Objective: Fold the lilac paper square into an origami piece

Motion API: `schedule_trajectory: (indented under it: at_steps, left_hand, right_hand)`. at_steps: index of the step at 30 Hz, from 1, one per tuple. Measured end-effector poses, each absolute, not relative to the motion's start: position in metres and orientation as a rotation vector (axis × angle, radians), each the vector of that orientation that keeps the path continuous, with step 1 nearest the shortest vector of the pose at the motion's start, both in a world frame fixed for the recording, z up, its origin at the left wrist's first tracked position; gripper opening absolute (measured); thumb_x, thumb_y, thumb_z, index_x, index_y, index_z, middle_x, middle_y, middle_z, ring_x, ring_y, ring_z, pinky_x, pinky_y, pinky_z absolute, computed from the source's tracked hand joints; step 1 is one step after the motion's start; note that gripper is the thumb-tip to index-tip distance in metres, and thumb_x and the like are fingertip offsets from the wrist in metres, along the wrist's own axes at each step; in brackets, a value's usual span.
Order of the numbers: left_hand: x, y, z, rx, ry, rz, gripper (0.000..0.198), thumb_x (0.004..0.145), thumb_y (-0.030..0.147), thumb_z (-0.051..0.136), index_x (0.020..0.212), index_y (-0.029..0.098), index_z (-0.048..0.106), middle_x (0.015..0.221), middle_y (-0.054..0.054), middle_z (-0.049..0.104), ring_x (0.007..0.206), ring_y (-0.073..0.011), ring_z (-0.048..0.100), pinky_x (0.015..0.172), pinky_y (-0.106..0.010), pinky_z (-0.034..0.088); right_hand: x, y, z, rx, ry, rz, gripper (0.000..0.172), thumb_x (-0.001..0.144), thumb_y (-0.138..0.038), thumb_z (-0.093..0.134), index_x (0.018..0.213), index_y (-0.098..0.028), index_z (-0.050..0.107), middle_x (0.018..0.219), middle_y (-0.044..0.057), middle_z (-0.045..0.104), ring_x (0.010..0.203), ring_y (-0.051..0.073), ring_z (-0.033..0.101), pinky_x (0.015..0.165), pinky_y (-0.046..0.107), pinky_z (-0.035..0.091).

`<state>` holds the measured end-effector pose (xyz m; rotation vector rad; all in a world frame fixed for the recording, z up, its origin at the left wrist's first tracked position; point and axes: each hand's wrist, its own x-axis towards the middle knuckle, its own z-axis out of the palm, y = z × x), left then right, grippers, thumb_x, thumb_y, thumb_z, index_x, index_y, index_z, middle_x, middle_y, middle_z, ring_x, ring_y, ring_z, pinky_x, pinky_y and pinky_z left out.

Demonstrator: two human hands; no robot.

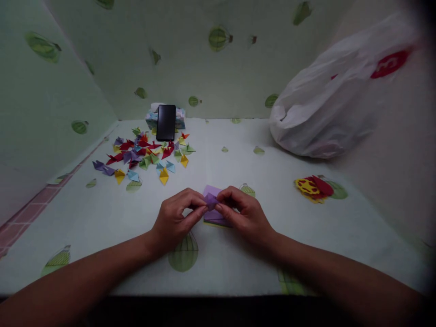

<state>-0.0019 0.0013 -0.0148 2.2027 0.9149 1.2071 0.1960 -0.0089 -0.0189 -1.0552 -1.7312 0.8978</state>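
Observation:
Between my two hands is a small folded piece of purple origami paper [211, 200]. My left hand [180, 212] pinches its left side between thumb and index finger. On the other side my right hand [245, 217] grips it in the same way, fingers closed. Beneath the folded piece lies a stack of square paper sheets [213, 220], purple on top, with a yellowish edge showing at the front. My fingers cover part of the folded piece and of the stack.
Several folded paper figures [145, 154] in many colours lie in a heap at the back left. A black phone [166, 122] leans on a tissue box [180, 119] behind them. A white plastic bag [316, 104] stands back right, with yellow and red cut-outs [313, 188] before it.

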Motion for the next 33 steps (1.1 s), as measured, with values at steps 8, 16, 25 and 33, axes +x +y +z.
schedule_trajectory:
  at_steps: [8,16,25,33]
  left_hand:
    - [-0.0007,-0.0034,-0.0163,2.004,1.046,1.167,0.012,0.084,0.016,0.07,0.095,0.018,0.065,0.085,-0.002,0.071,0.074,-0.0125,0.067,0.069,-0.024,0.056]
    - [0.0008,-0.0047,-0.0181,1.615,1.047,1.135,0.018,0.08,0.023,0.074,0.093,0.017,0.062,0.086,-0.003,0.068,0.077,-0.0141,0.068,0.072,-0.026,0.058]
    - [0.0005,-0.0034,-0.0179,1.499,1.033,1.106,0.016,0.079,0.024,0.074,0.089,0.017,0.063,0.084,-0.004,0.069,0.077,-0.0151,0.067,0.072,-0.027,0.057]
    - [0.0031,-0.0034,-0.0198,1.385,0.965,1.136,0.031,0.076,0.019,0.075,0.102,0.019,0.059,0.097,-0.004,0.066,0.085,-0.0136,0.067,0.079,-0.026,0.057]
  right_hand:
    - [0.1971,-0.0088,-0.0166,-1.005,-1.773,0.957,0.01,0.09,-0.02,0.061,0.083,-0.019,0.068,0.076,0.002,0.066,0.069,0.014,0.058,0.065,0.027,0.043]
    - [0.1962,-0.0114,-0.0164,-1.052,-1.624,0.989,0.009,0.088,-0.023,0.062,0.081,-0.02,0.067,0.071,0.0,0.062,0.061,0.012,0.052,0.057,0.026,0.041]
    - [0.195,-0.0128,-0.0211,-1.01,-1.516,1.098,0.005,0.086,-0.024,0.064,0.082,-0.021,0.065,0.067,-0.002,0.056,0.058,0.011,0.049,0.052,0.025,0.039]
    - [0.1947,-0.0123,-0.022,-0.97,-1.517,1.126,0.004,0.086,-0.023,0.064,0.083,-0.021,0.065,0.068,-0.002,0.056,0.059,0.011,0.051,0.054,0.025,0.041]
